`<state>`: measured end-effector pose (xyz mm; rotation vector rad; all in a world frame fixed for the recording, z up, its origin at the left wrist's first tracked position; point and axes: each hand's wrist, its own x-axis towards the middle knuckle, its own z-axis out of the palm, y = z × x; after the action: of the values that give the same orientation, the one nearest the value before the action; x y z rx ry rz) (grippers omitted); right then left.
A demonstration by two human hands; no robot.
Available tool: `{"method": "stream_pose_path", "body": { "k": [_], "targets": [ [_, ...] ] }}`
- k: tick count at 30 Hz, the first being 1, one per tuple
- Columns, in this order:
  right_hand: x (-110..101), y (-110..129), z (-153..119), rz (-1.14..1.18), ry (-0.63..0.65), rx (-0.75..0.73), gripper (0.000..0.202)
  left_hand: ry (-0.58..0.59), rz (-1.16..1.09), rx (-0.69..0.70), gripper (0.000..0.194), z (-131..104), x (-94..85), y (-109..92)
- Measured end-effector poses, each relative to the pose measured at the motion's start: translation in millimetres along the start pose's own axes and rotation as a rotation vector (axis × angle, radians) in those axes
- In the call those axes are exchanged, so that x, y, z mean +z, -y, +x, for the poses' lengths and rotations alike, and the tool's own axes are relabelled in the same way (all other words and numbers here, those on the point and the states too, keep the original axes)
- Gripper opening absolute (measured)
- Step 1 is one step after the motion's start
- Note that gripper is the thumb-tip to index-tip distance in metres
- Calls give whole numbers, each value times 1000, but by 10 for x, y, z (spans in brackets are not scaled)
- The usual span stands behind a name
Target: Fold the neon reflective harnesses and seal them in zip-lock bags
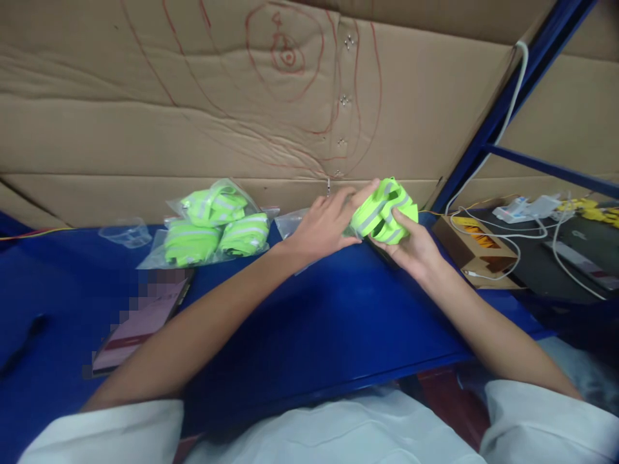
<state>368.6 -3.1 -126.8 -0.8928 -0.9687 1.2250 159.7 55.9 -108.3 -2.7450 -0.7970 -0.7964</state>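
Above the far side of a blue table [309, 328], close to a cardboard wall [217, 142], a person holds up a bright green bundle [385, 211] of bands with pale grey stripes. The right hand [414, 248] supports it from the right and below: the thumb presses on the front, the fingers lie curled underneath, and the bundle is pinched between them. The left hand [329, 224] meets it from the other side, its fingers stretched toward the bundle's upper left edge and its thumb lower down, apart from them (whether they pinch anything there cannot be told). A clear bag [289, 223] lies just behind the left hand, partly hidden by it.

Farther left, three clear packets with similar green bands sit together, an upper packet [215, 205] resting over a left packet [191, 243] and a right packet [245, 234]. Beside them is a crumpled piece of clear plastic [126, 232]. Nearer the left forearm lies a flat pinkish pad [145, 316], partly blurred out. To the right of the right hand stands an open cardboard box [471, 248], with a white cable [512, 96] looping down near it.
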Motion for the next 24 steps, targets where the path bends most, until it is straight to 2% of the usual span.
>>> {"method": "stream_pose_path", "body": {
  "k": [2, 5, 8, 10, 13, 16, 18, 20, 22, 24],
  "targets": [
    [-6, -12, -9, -45, 14, 3, 38, 22, -40, 5, 117, -8, 35, 1],
    [-66, 19, -4, -145, 36, 14, 43, 51, -235, 41, 121, -25, 51, 45],
    [-126, 44, 9, -282, 83, 99, 47, 132, -393, 46, 116, -46, 43, 114],
    [-136, 19, 10, -346, 75, 96, 50, 192, -412, 26, 120, -57, 46, 153],
    [-124, -71, 9, -443, 48, -19, 68, 250, -350, -52, 132, -69, 67, 180],
    [-113, -173, 22, -600, 122, -150, 72, 305, -305, -151, 137, -82, 97, 160],
    [-106, -229, 38, -624, 157, -123, 62, 368, -317, -176, 138, -85, 114, 116],
    [-100, -269, 60, -550, 113, -45, 54, 395, -241, -220, 135, -76, 118, 54],
    [-98, -293, 85, -467, 38, 8, 49, 367, -94, -308, 128, -57, 98, -4],
    [-102, -305, 108, -435, -12, 28, 45, 341, -60, -366, 122, -40, 61, -32]
  ]
}}
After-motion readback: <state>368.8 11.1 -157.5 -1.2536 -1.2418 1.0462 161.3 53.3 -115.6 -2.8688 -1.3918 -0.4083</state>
